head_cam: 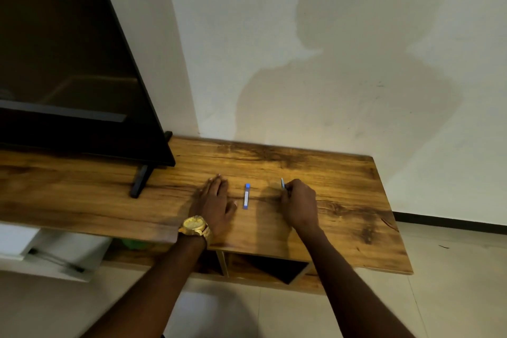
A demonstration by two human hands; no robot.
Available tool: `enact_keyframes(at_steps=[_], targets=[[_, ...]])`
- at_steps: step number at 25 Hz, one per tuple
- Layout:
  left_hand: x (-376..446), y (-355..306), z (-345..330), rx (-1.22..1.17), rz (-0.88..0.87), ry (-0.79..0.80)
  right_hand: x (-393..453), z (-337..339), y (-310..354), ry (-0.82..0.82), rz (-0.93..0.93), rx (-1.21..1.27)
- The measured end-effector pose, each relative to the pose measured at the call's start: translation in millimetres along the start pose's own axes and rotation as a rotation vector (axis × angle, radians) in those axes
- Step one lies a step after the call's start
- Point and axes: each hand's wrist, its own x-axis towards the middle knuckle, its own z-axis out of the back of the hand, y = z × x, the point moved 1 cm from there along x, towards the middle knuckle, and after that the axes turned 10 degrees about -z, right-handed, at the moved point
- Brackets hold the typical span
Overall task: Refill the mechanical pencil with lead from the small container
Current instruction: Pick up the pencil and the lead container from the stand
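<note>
Container (247, 196) lies between left hand (216, 200) and right hand (299, 204).

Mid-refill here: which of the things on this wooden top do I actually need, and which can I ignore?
Needed:
- mechanical pencil, gripped in the right hand
- small lead container, lying between the hands
- left hand, flat on the wooden top, empty

Ignore:
- television and its stand foot
- gold watch on the left wrist

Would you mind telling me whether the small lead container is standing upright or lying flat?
Lying flat: the lead container rests lengthwise on the wooden tabletop, blue cap pointing toward the wall.
</note>
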Motion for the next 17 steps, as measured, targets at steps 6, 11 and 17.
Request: enact_keyframes(at_steps=[6,11,17], targets=[[-25.6,-30.4,20.7,-0.353,-0.037,-0.298,-38.6,16.1,5.5,0.096,0.022,0.627],[-12.3,-65.4,31.6,-0.542,-0.210,-0.305,-31.5,8.2,18.3,0.256,0.121,0.776],[-12.7,-72.4,29.6,-0.574,-0.205,-0.303,-19.7,17.5,12.3,0.325,0.042,0.847]])
